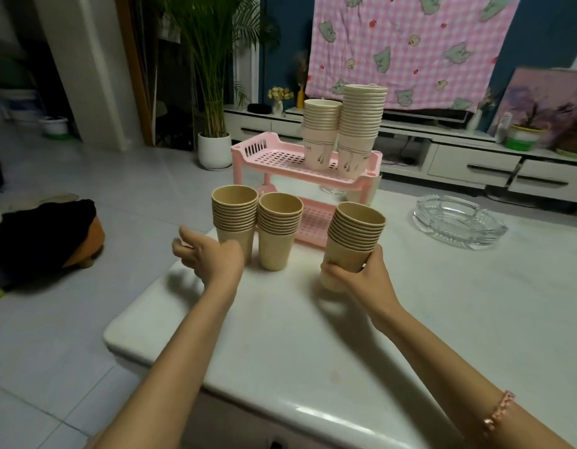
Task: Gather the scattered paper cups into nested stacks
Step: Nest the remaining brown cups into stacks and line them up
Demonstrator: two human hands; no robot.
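Now right hand point(361, 273) gripping tapered paper stack point(353, 241)

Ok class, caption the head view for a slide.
Right hand holds a cup stack; left hand open by the left stack.

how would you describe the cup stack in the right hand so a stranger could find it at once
A pink rack stands on the white table. In front of it are three brown cup stacks; this is the rightmost stack. Unlike its two upright neighbours, it tilts, gripped near its base by the right hand.
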